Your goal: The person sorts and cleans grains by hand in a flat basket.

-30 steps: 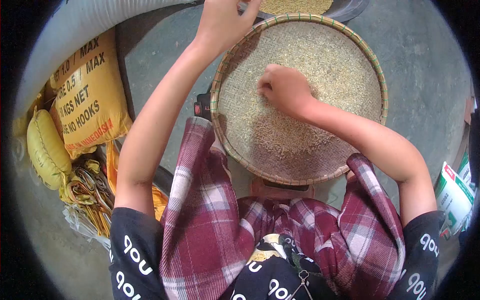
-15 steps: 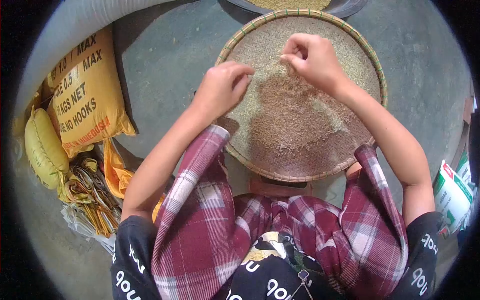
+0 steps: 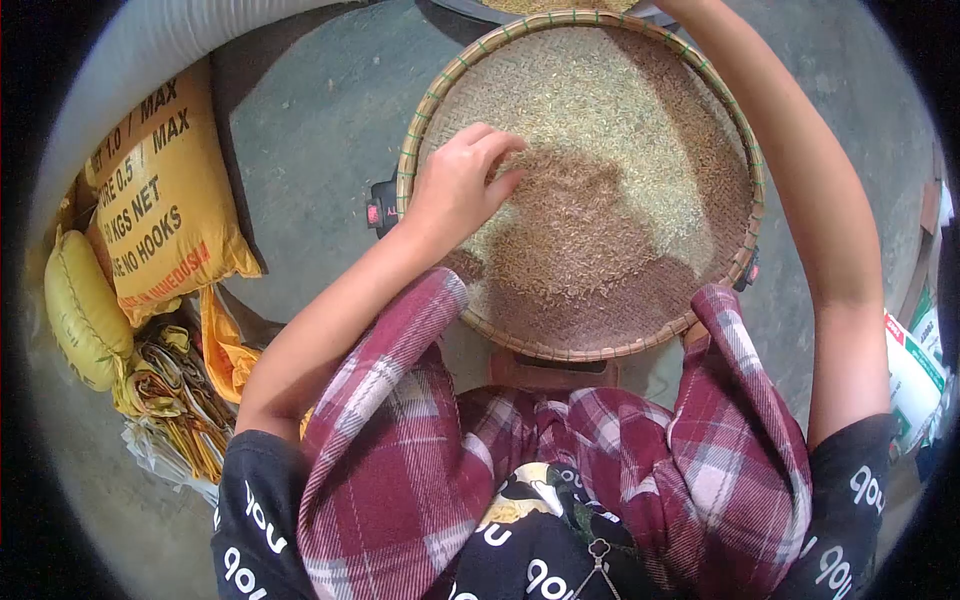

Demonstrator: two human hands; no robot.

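A round woven winnowing tray sits in front of my knees. Husked-looking and unhusked grain is spread across it, with a browner, shaded patch in the middle. Over the tray's left part hovers my left hand, thumb and forefinger apart, with nothing visible between them. My right forearm stretches past the tray's right side to the top edge, where the hand is cut off. Near there, the dark basin behind the tray holds more grain.
A large orange sack stands at left, beside a smaller yellow sack and folded sacks. A pale ribbed hose crosses the upper left. White-green packets lie at far right. A black device shows under the tray's left rim.
My right hand has left the tray and gone up and away, out of frame towards the basin. My left hand stays above the tray, its thumb and forefinger now facing further right.
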